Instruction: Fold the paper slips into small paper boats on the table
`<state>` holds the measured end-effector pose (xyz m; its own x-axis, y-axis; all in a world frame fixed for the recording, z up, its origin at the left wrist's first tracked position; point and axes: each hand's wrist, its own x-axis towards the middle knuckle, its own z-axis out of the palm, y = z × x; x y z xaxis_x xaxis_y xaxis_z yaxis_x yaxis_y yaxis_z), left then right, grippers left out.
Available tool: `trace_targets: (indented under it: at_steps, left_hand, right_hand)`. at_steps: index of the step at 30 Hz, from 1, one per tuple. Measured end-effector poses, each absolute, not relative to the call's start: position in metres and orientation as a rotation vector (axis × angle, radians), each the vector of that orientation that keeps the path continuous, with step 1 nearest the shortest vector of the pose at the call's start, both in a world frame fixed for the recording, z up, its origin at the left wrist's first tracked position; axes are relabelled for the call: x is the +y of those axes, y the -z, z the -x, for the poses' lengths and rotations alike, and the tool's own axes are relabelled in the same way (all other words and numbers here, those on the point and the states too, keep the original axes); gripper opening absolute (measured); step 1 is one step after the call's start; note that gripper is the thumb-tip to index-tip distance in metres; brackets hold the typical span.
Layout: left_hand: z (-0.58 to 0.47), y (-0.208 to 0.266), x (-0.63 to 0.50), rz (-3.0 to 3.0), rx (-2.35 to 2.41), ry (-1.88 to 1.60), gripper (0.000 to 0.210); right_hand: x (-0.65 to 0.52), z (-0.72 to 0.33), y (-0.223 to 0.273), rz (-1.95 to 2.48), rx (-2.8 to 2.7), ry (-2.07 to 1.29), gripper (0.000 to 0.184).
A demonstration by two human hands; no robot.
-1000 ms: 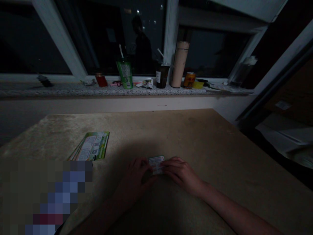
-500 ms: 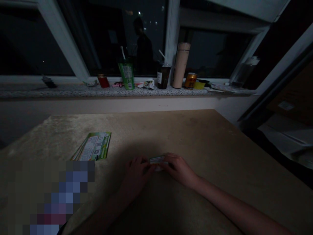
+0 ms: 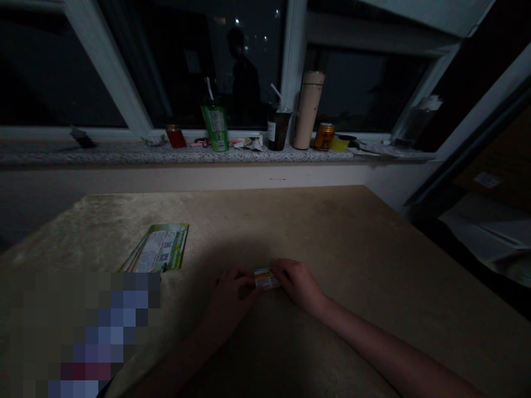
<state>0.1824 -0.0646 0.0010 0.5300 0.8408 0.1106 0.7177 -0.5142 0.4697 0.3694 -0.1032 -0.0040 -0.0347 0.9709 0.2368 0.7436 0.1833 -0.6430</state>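
Note:
A small, flat printed piece of paper (image 3: 264, 278), white with an orange-yellow band, sits between my hands at the middle of the table. It looks folded, but the dim light hides the detail. My left hand (image 3: 229, 290) pinches its left edge between thumb and fingers. On the other side, my right hand (image 3: 299, 283) has its fingers closed over the right end and covers part of it. To the left lies a fanned stack of green and white printed sheets (image 3: 164, 249), apart from both hands.
The brown table (image 3: 332, 232) meets a wall below a speckled sill (image 3: 136, 156). Along the sill stand a green cup (image 3: 216, 128), a dark cup (image 3: 277, 131), a pinkish flask (image 3: 308, 110), an orange can (image 3: 324, 137) and a red jar (image 3: 176, 136). Pixelation covers the lower left.
The paper's upper part, raised before, now lies flatter, showing the orange-yellow band and print. My right hand has shifted slightly left; my left hand stays about where it was.

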Motion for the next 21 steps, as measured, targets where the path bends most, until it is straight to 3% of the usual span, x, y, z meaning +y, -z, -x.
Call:
trace_targets:
  at_steps: [9, 21]
  left_hand:
    - [-0.1820, -0.0010, -0.0634, -2.398, 1.297, -0.486, 0.013]
    - [-0.1833, -0.0040, -0.0632, -2.326, 1.339, -0.484, 0.013]
  right_hand:
    - [-0.1003, -0.3699, 0.0018, 1.674, -1.826, -0.469, 0.023]
    - [-0.0984, -0.3683, 0.0067, 1.718, -1.818, -0.423, 0.014]
